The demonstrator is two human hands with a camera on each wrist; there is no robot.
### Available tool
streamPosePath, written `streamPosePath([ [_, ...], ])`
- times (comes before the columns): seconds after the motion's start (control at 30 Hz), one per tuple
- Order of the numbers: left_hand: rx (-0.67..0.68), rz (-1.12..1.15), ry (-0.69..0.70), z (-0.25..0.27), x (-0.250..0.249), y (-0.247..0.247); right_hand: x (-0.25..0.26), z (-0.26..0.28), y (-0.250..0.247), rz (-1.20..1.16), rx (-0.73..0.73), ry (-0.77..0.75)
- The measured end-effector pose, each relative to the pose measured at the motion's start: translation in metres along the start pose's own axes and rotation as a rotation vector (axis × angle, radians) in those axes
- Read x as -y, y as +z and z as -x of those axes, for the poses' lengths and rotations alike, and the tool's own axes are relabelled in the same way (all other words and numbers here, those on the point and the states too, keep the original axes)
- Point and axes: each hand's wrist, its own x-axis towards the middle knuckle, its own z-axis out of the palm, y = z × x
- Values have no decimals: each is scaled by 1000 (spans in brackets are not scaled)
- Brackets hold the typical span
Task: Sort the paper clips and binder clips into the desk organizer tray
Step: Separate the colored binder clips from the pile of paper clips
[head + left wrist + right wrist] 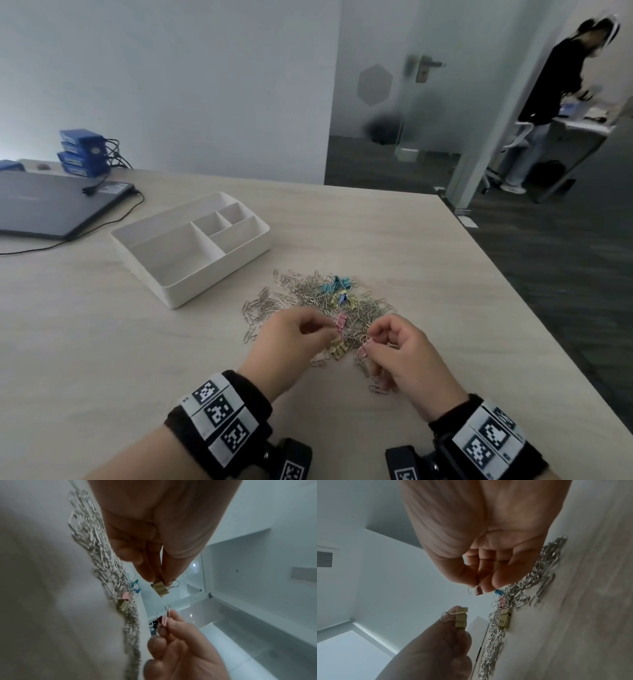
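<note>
A heap of silver paper clips [308,301] lies on the table, with blue, yellow and pink binder clips [337,284] mixed in. My left hand [327,337] hovers over the heap's near edge and pinches a yellow binder clip [159,588] between thumb and fingertips. Just to its right, my right hand [371,339] pinches a pink binder clip [478,592], also lifted off the table. The white desk organizer tray [178,298] stands to the left beyond the heap; its compartments look empty.
A closed laptop [51,202] with a cable and stacked blue boxes [84,150] occupy the far left. The table's right edge [534,294] drops to dark floor. A person [551,99] stands at another desk far right.
</note>
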Motion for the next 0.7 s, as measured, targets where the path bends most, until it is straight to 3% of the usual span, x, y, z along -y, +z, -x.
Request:
streamPosePath([
  [0.17, 71, 339, -143, -4, -17, 16, 6, 1, 2, -233, 58, 56],
  [0.37, 107, 333, -115, -13, -26, 35, 9, 0, -7, -319, 96, 26],
  [0.57, 135, 136, -39, -24, -31, 31, -6, -15, -39, -57, 41, -58],
  [0.7, 93, -190, 25, -38, -27, 8, -15, -34, -78, 215, -87, -23],
])
